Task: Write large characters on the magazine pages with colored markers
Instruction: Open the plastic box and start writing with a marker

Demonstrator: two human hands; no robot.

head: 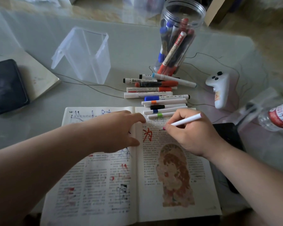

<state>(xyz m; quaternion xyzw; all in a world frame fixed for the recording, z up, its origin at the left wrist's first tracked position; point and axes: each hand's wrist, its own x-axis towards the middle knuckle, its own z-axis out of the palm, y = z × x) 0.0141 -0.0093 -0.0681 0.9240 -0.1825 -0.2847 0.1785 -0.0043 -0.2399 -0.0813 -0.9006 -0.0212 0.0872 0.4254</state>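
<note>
Blue characters (103, 112) partly under left hand (121, 130)

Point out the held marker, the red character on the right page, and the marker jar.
white marker (186, 119): head view, mid-barrel.
red character (147, 135): head view, centre strokes.
clear marker jar (175, 10): head view, upper wall.

Setting. You face a pale grey, glossy table (39, 98) that fills most of the view, with its rounded corner at 2 o'clock. Beige, marbled floor (271, 51) shows beyond its edge from 12 to 3 o'clock. A brown cardboard box (219, 12) stands at 1 o'clock. The light is soft and dim, with pale reflections on the tabletop at 10 o'clock.
</note>
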